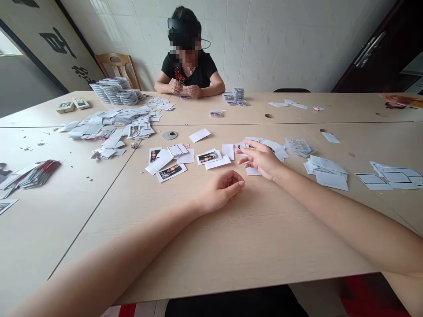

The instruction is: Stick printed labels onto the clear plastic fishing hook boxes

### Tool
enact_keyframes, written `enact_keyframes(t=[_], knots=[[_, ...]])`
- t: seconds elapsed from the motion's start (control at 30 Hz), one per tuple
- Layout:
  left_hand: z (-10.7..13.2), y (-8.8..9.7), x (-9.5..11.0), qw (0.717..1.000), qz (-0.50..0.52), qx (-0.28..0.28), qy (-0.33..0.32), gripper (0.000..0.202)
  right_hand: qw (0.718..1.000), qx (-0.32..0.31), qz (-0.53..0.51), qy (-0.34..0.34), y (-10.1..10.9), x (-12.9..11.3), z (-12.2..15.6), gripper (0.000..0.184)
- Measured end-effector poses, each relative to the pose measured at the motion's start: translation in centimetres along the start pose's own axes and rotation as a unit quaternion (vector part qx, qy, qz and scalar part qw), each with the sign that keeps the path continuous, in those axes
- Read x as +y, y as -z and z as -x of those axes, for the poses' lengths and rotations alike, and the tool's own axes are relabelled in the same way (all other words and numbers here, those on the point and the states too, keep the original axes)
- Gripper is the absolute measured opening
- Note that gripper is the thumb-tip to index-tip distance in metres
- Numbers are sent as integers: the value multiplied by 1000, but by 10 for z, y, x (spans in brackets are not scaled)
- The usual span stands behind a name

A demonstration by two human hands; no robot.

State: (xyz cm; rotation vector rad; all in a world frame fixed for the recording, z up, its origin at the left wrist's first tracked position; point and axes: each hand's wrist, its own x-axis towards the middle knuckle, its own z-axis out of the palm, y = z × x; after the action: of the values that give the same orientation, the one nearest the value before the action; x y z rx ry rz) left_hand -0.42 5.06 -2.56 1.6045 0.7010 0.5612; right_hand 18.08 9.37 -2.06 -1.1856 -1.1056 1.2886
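Note:
My left hand (222,190) rests on the wooden table (231,237) with its fingers curled loosely inward; I see nothing in it. My right hand (261,159) reaches forward with fingers stretched over a small white card (253,171) and the edge of a pile of white cards (274,149). In front of the left hand lie printed cards (209,156) and blank white cards (218,163), scattered flat on the table.
A person in a black shirt (190,70) sits at the far side, handling something small. Large heaps of cards (114,123) and stacks (115,90) fill the far left. More card piles (327,172) lie right. A round metal disc (169,135), two remotes (72,105), a wooden chair (117,66).

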Motion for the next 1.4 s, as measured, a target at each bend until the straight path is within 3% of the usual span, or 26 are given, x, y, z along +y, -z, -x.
enact_keyframes(t=[0.07,0.13,0.2,0.23,0.3,0.37,0.47,0.6,0.93,1.07,1.2,1.4], knots=[[1,-1,-1,1000,-26,-16,-6,22,993,33,96,63,18,-1,0,37],[1,-2,-1,998,-49,-28,-3,21,951,132,243,138,47,-6,-5,25],[2,-2,0,997,-64,-35,2,20,853,238,424,191,81,-11,-12,27],[2,-2,1,997,-69,-37,4,20,798,276,503,184,97,-12,-15,34],[2,-3,3,996,-79,-37,5,19,721,320,605,104,120,-8,-20,61],[2,-3,4,995,-90,-37,8,19,696,326,640,-13,132,0,-23,78],[3,-3,5,995,-96,-38,11,18,665,310,672,-96,134,11,-29,62],[3,-2,3,993,-109,-38,10,17,651,306,688,-99,133,14,-33,47],[3,-1,1,993,-109,-38,-1,15,624,308,711,-99,138,9,-31,58],[4,-2,4,992,-115,-42,-6,15,646,311,689,-107,140,7,-31,69],[4,-1,5,992,-110,-53,-6,16,673,306,665,-108,139,5,-31,62],[5,0,6,991,-117,-62,-6,16,656,332,672,-82,142,2,-31,56]])
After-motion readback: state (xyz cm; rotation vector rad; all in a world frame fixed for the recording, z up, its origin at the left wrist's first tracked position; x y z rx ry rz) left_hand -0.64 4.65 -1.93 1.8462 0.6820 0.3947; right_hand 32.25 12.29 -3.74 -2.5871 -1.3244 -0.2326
